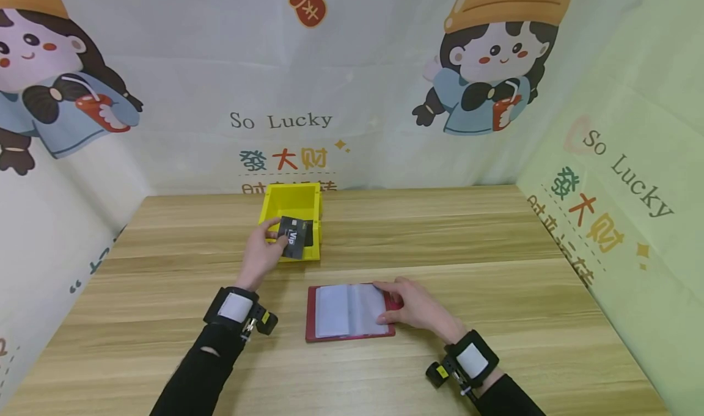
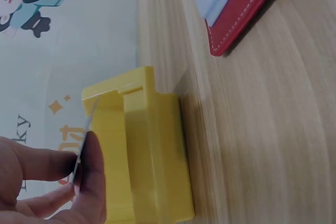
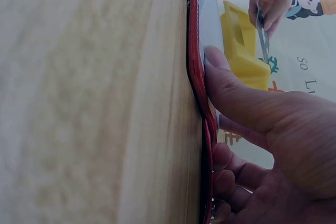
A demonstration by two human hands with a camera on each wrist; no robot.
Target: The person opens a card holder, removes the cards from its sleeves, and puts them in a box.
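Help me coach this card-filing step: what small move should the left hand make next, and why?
Probably carry the black VIP card toward the open red card holder. The left hand pinches it above the yellow box, while the right hand presses the holder flat.

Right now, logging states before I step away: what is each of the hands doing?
Left hand: pinches the black card over the yellow box.
Right hand: open, pressing the red card holder flat.

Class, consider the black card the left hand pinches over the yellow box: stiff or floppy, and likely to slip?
The black card probably is stiff: it stays flat while the left hand pinches one edge. It seems thin and light, edge-on in the left wrist view, and perhaps slippery.
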